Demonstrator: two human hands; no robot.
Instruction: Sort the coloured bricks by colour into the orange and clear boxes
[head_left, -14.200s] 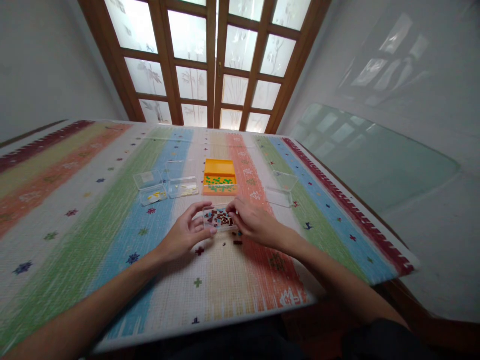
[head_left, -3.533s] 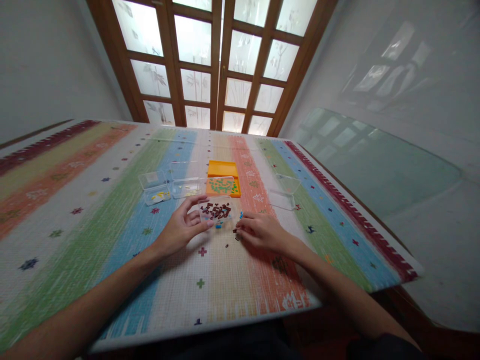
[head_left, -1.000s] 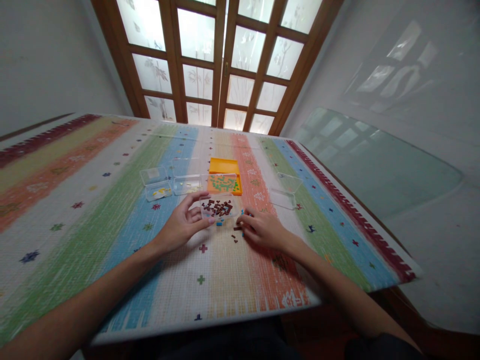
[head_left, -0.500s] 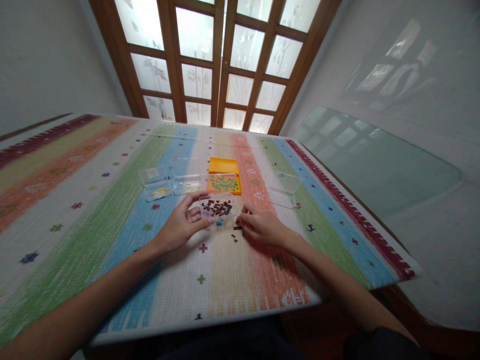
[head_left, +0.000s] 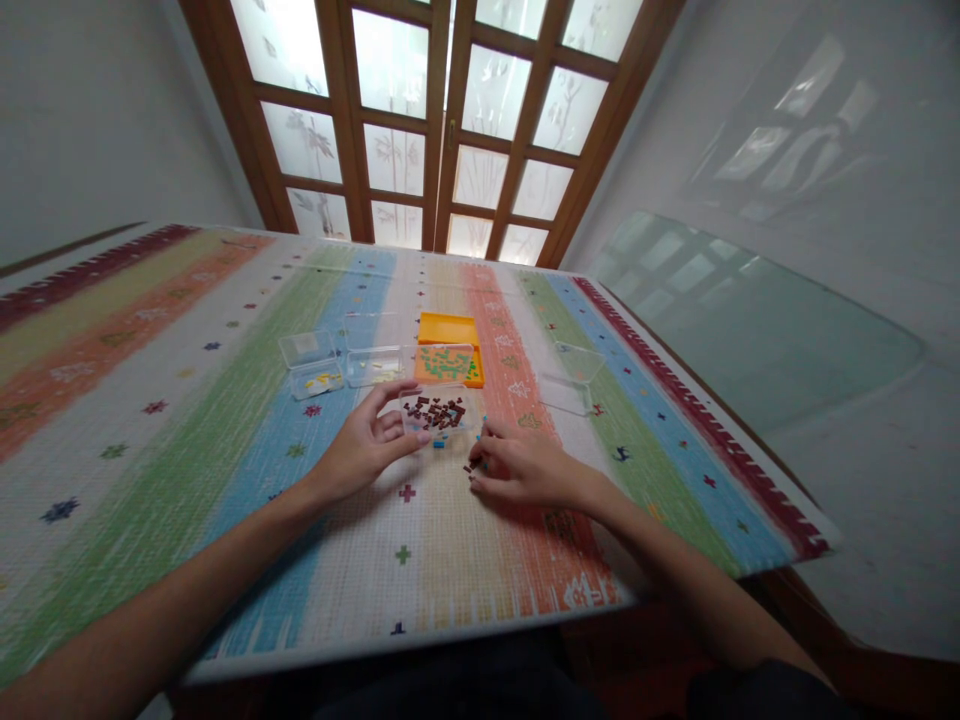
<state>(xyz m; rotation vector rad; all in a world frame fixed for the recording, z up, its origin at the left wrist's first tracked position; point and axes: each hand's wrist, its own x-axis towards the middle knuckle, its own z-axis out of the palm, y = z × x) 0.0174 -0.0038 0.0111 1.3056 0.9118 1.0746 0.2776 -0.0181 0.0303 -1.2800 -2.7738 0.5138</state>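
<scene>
My left hand grips the near left side of a clear plastic box, thumb in front and fingers behind. Inside the box lie several small brown toy bricks. A blue brick rests on the cloth just in front of it. To the right, my right hand is low over the table, thumb and fingertips apart around a few loose brown bricks. More blue bits show beside its fingers, partly hidden.
An orange box stands open behind, with a clear tray of green pieces over its front part. Clear boxes with yellow and pale pieces stand left. Another clear open box is at right. A striped cloth covers the table.
My right hand has moved slightly toward me, and its thumb and fingers have spread around the loose brown bricks. My left hand and the box stay in place.
</scene>
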